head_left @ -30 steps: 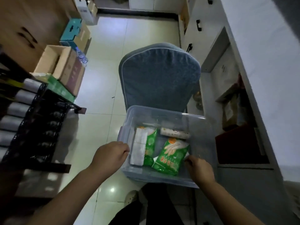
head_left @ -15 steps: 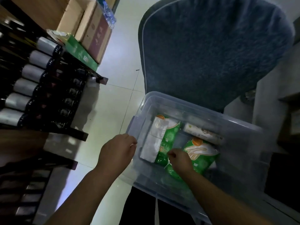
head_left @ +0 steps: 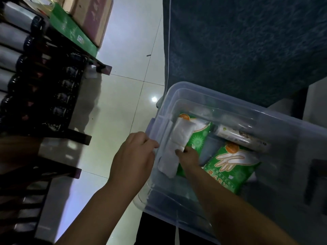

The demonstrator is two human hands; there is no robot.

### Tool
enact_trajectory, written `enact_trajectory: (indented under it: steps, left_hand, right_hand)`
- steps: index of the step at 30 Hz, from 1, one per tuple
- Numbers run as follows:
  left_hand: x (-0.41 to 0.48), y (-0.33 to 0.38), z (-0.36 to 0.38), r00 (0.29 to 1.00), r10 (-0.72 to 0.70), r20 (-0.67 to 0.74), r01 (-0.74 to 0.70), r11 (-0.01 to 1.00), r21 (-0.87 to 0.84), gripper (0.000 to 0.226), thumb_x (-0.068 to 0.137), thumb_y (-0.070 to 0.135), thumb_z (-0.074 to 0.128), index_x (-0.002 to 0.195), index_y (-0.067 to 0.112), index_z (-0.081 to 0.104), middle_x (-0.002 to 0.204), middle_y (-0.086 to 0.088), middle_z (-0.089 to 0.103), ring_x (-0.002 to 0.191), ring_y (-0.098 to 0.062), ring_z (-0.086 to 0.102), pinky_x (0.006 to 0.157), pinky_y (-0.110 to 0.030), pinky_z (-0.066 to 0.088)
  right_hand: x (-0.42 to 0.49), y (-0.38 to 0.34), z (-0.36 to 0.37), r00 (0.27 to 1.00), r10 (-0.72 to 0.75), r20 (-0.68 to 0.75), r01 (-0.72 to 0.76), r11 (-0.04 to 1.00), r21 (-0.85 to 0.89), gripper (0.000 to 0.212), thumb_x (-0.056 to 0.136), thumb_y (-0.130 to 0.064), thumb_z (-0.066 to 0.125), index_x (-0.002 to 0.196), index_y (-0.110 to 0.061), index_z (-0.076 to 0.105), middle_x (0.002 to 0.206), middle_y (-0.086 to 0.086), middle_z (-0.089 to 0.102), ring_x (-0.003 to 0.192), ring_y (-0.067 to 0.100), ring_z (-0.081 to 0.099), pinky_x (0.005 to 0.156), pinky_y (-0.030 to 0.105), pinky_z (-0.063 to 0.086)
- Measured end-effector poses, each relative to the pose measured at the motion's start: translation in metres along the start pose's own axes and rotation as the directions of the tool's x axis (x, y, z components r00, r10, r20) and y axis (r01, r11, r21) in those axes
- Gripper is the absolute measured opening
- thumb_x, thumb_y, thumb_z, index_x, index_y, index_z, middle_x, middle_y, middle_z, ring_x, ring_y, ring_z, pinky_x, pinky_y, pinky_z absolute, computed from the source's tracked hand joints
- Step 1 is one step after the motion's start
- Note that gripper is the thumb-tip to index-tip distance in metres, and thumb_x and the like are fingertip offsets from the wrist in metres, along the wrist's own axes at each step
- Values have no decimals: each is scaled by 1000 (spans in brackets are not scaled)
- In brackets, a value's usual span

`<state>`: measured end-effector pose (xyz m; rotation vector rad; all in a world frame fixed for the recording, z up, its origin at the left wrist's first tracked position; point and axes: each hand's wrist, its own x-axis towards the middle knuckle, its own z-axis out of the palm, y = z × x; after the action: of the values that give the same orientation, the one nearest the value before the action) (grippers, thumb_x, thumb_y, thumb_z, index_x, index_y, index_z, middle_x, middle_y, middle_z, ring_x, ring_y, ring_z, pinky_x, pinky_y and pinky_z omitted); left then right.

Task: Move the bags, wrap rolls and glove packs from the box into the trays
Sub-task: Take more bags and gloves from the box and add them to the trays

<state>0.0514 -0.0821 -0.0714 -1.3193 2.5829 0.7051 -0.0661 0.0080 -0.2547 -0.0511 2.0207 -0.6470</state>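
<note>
A clear plastic box [head_left: 208, 96] rests in front of me. Inside it lie a white folded bag pack [head_left: 177, 144], a green glove pack [head_left: 199, 137] under that, a second green glove pack [head_left: 230, 167] printed with a hand, and a white wrap roll [head_left: 242, 137] at the back. My left hand [head_left: 134, 160] grips the box's left rim. My right hand [head_left: 188, 156] is inside the box with its fingers closed on the edge of the white bag pack, where it lies on the green pack. No tray can be picked out with certainty.
On the left, a dark rack [head_left: 44, 89] holds several rolls with dark caps. Cardboard boxes [head_left: 88, 16] and a green carton [head_left: 70, 30] sit at its top. A blue upholstered chair back [head_left: 247, 41] rises behind the box. The floor [head_left: 123, 85] is pale tile.
The view dropped and closed in on the box. My right hand went from the box's near right rim across the glove pack to the white bag pack. My left hand stayed on the rim.
</note>
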Motion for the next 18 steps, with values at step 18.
enact_trajectory:
  steps: [18]
  left_hand:
    - [2, 67, -1, 964, -220, 151, 267, 813, -518, 12, 79, 22, 65, 88, 26, 59, 83, 3, 69, 75, -16, 62, 62, -26, 46]
  right_hand:
    - [-95, 8, -129, 975, -149, 164, 82, 929, 360, 13, 81, -16, 68, 69, -18, 73, 65, -5, 69, 65, 13, 59, 59, 17, 49]
